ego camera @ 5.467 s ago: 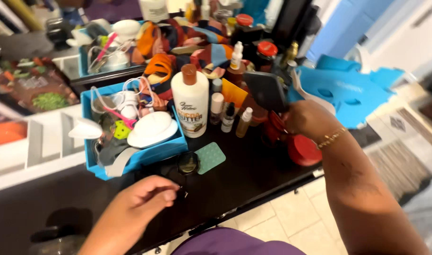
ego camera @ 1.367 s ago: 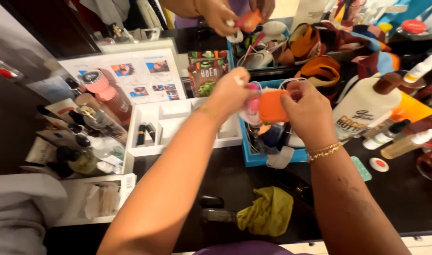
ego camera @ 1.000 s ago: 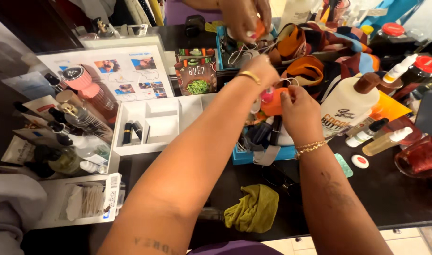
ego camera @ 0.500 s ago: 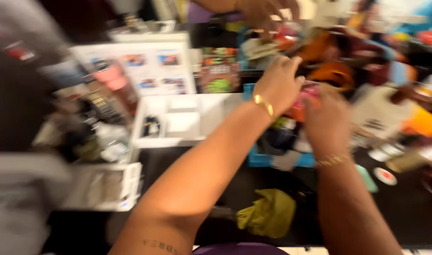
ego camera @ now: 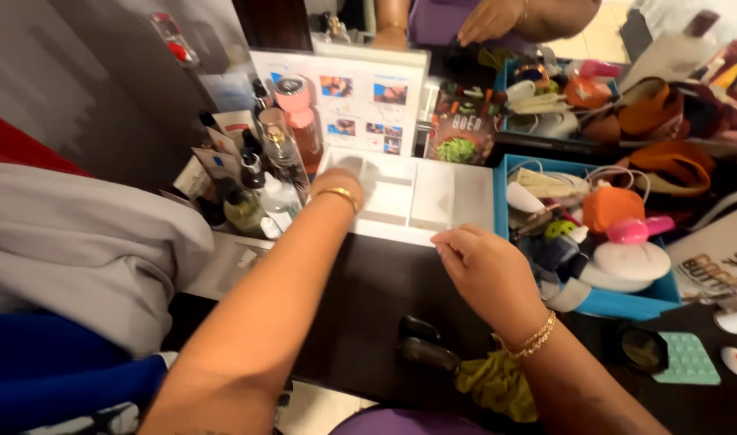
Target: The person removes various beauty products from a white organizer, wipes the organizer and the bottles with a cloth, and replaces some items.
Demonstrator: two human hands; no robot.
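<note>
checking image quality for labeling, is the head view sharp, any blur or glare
Head view: mostly sharp; slight motion blur on the left hand over the white divided tray and on the right hand; mirror reflection soft; no strong glare, even indoor light.

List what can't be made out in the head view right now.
- Left hand: fingers hidden behind its own wrist over the white tray; any grip unreadable.
- Right hand: fingertips curl under at the tray's edge; contact unclear.
- Tray compartments: blurred, contents unreadable.
- Blue bin: items overlap; lower ones hidden.
- Lotion bottle: cut off by the right edge.
</note>
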